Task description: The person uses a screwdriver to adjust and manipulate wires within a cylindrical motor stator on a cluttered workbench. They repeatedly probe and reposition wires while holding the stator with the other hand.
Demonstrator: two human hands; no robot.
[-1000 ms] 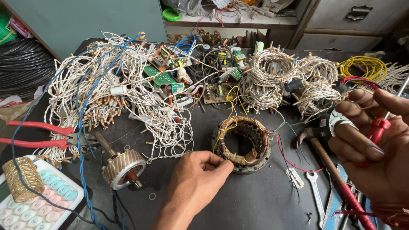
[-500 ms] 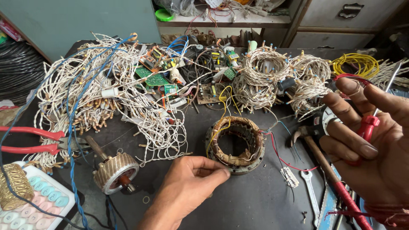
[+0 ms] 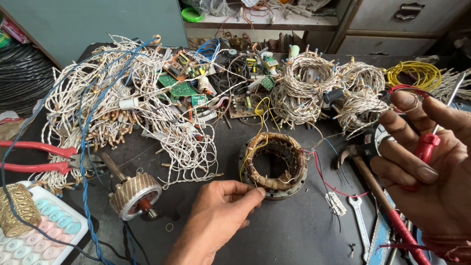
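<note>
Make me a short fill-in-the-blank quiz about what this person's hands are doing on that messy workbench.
1. The left hand touches the rim of the round, copper-wound ____ at the middle of the bench.
2. The right hand holds a screwdriver whose handle is ____.
3. The pliers at the bench's left edge have ____ handles.
4. The coil of wire at the far right is ____.

Missing words: stator; red; red; yellow

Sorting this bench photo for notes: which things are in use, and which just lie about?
In use:
left hand touching the wound stator ring
right hand holding a red-handled screwdriver

Lying about:
rotor
red pliers
white wire tangle
circuit boards
hammer
spanner
</note>
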